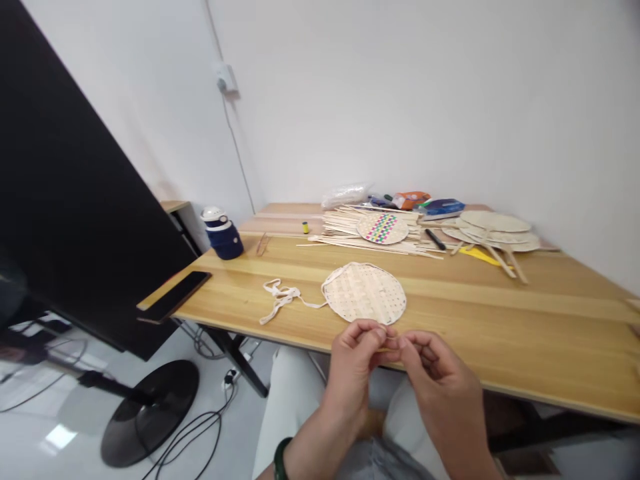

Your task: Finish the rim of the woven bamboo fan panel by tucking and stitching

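Note:
My left hand (357, 360) and my right hand (440, 380) meet at the table's front edge, fingertips nearly touching. Both are closed in a pinch on a thin pale strand (391, 337); whether it is thread or a narrow strip is too small to tell. Just beyond them, a round woven bamboo fan face (367, 292) lies flat on the table. White ribbon runs along part of its rim, and the loose length of ribbon (281, 297) trails off to the left in a tangle.
On the wooden table (480, 320), bamboo strips (340, 230) lie at the back beneath a colourful woven disc (383, 229). Handled fans (495, 230) are stacked right, near a black marker (435, 240). A yellow thread spool (305, 228), blue jug (223, 237) and phone (175, 297) lie leftward.

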`<state>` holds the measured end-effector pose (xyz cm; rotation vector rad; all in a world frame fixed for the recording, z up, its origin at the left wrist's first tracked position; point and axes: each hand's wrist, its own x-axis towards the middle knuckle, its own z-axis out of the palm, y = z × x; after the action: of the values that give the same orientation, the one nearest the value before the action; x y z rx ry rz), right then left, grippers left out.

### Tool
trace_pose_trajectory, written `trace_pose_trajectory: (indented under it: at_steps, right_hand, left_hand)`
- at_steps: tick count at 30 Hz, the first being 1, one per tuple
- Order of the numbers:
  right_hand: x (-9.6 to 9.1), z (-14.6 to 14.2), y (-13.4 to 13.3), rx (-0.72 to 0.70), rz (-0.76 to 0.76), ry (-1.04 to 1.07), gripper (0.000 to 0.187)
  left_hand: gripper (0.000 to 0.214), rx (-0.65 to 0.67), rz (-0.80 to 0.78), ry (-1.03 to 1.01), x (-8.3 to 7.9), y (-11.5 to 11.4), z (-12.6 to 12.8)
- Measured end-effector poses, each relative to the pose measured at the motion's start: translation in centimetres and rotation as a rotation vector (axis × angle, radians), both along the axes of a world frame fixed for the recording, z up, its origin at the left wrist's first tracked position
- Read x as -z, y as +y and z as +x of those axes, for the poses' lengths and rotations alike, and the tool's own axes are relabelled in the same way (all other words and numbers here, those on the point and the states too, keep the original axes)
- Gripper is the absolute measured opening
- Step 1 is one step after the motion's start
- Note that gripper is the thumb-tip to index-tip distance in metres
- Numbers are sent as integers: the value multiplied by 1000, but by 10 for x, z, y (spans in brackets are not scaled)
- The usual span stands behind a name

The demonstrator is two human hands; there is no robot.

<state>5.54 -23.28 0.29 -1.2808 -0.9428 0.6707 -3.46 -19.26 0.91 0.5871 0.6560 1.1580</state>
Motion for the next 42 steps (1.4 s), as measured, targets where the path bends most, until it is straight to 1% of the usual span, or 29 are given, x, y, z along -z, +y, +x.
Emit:
trace_pose_trajectory:
  at_steps: [4, 6, 8, 9, 11, 12, 14, 15, 17, 20, 23, 25, 27, 31, 35, 37, 39, 40, 42]
  right_hand:
    - [2, 2, 1, 9, -14, -28, 18]
    - [3, 4, 2, 17, -19, -66, 17]
    - [2, 6, 3, 54, -25, -134, 16]
    - [1, 7, 4, 70, -25, -172, 15]
    - [-2, 8, 5, 91, -14, -230, 15]
    - [-4, 8, 5, 92, -6, -247, 15]
    - [-7, 9, 5, 81, 12, -264, 15]
    - [-8, 9, 5, 79, 19, -267, 15]
    - [-10, 10, 5, 76, 26, -267, 15]
    - [-11, 10, 4, 74, 36, -271, 15]
    - [-11, 10, 3, 70, 60, -309, 15]
    - [-11, 9, 2, 62, 73, -355, 15]
    - [-11, 8, 0, 53, 78, -408, 14]
    - [-11, 6, -1, 46, 84, -468, 14]
    - [-11, 6, 1, 24, 80, -446, 15]
    - [-14, 7, 1, 23, 96, -422, 15]
    - [-18, 8, 1, 43, 133, -382, 14]
    - [-20, 9, 2, 50, 148, -359, 14]
    - [-26, 10, 3, 39, 165, -324, 13]
  left_hand:
    - [16, -20, 5, 24, 2, -3, 0]
    - [15, -1, 17, 39, 3, -4, -2]
    - [13, 21, 50, 77, 6, -4, -6]
    - [12, 7, 85, 119, 6, -5, -9]
    - [14, -94, 218, 272, 7, -5, -16]
    - [16, -187, 326, 380, 6, -5, -20]
    - [17, -361, 603, 618, 3, -5, -27]
    - [18, -434, 726, 706, 2, -5, -30]
    - [19, -545, 871, 814, -1, -5, -34]
    - [21, -656, 958, 907, -2, -5, -37]
    - [25, -752, 1144, 997, 1, -4, -38]
    - [28, -769, 1282, 1094, 3, -3, -37]
    - [27, -737, 1354, 1194, 4, -4, -34]
    - [17, -694, 1361, 1255, 6, -7, -28]
    - [15, -626, 1359, 1236, 8, -6, -27]
    - [15, -581, 1320, 1191, 8, -5, -27]
    - [13, -523, 1210, 1084, 6, -5, -28]
    - [12, -471, 1107, 1015, 3, -6, -29]
    - [10, -330, 838, 868, -4, -9, -31]
